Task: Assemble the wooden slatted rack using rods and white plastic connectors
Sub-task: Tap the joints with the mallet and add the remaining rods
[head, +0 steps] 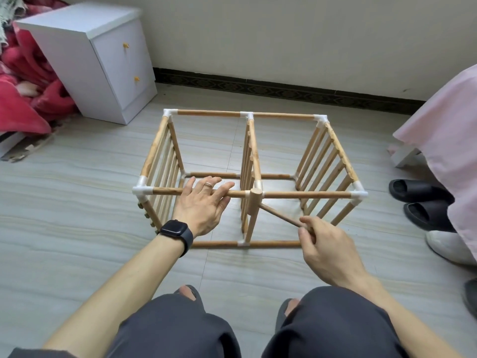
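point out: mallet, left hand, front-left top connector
mallet (pixel 256 196): head view, on the wooden head, at the middle joint of the front top rod.
left hand (pixel 201 206): head view, on the back of the hand.
front-left top connector (pixel 141 189): head view, on the middle of the white corner piece.

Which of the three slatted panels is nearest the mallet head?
The middle panel: the mallet head sits at its top front joint, while the left panel and right panel stand at the ends of the rack.
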